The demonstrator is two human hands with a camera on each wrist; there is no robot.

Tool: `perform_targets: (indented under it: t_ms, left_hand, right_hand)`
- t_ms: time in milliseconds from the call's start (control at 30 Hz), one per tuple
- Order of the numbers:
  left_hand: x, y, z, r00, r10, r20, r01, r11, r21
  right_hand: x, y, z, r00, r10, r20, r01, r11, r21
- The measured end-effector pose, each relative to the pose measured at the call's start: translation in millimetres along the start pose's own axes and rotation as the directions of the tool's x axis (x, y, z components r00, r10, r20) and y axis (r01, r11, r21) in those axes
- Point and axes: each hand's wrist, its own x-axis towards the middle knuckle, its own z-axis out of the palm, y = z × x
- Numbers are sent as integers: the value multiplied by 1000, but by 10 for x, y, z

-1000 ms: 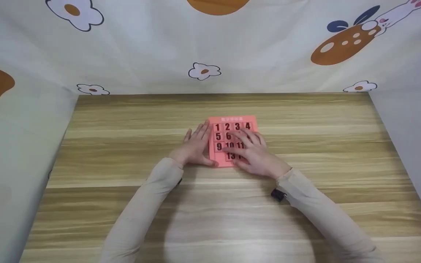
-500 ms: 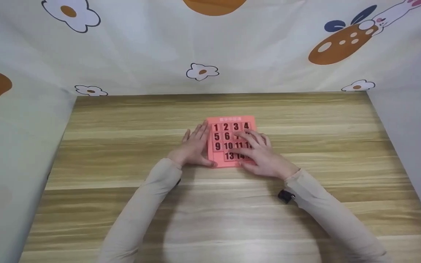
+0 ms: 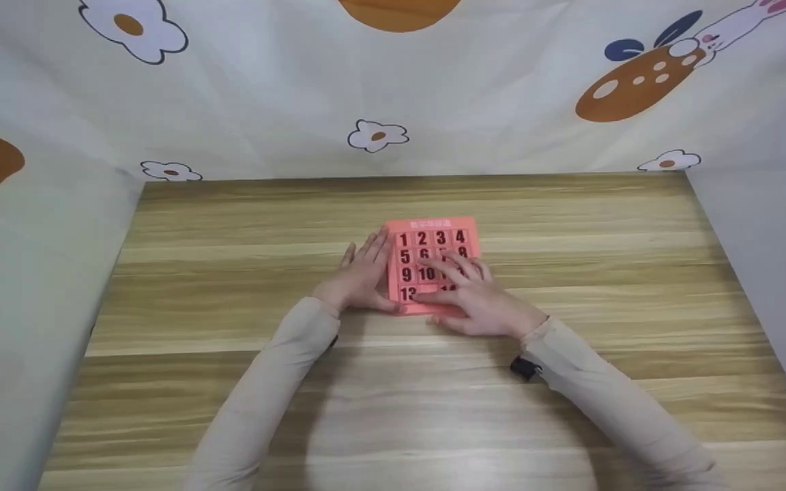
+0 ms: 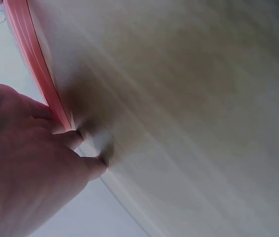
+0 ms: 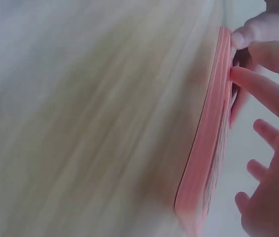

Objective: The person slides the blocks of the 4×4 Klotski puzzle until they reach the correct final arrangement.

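A pink sliding number puzzle (image 3: 468, 222) lies flat on the table, its numbered tiles set in rows. My left hand (image 3: 363, 276) rests along its left side with fingers extended and the thumb at the lower left corner. Over the lower right part is my right hand (image 3: 480, 298), fingers spread, covering some tiles. Its index fingertip is beside tile 13 (image 3: 406, 294) in the bottom left slot. Right of that tile a gap shows. In the right wrist view one finger (image 5: 258, 85) touches the puzzle's top while other fingers stay raised. The left wrist view shows the puzzle's pink side (image 4: 35, 59).
The wood-grain table (image 3: 229, 232) extends around the puzzle on all sides. A pale curtain (image 3: 263, 88) printed with flowers and carrots stands along the back, with pale walls at left and right.
Tile 13 has slid left into the bottom left slot, and the gap is now to its right. My right hand moved right, then back left; my left hand stayed put.
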Motion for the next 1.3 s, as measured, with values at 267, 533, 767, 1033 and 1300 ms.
perform_targets:
  t_ms: [267, 533, 767, 1033, 1300]
  left_hand:
    - [-7, -12, 9, 1000, -10, -1, 10, 1000, -13]
    - [-34, -46, 3, 1000, -5, -7, 5, 1000, -11]
    - [4, -64, 17, 1000, -2, -14, 2, 1000, -15]
    - [60, -63, -12, 1000, -4, -14, 4, 1000, -23]
    - [63, -70, 3, 1000, 9, -15, -10, 999, -45]
  right_hand:
    - [-210, 170, -63, 981, 27, -194, -23, 1000, 20]
    - [-174, 120, 23, 997, -37, -67, 38, 999, 21]
    - [-345, 268, -67, 971, 98, -219, -93, 995, 34]
    - [-447, 344, -7, 979, 117, -167, -102, 990, 99]
    - [-387, 320, -5, 980, 97, -175, -80, 992, 101]
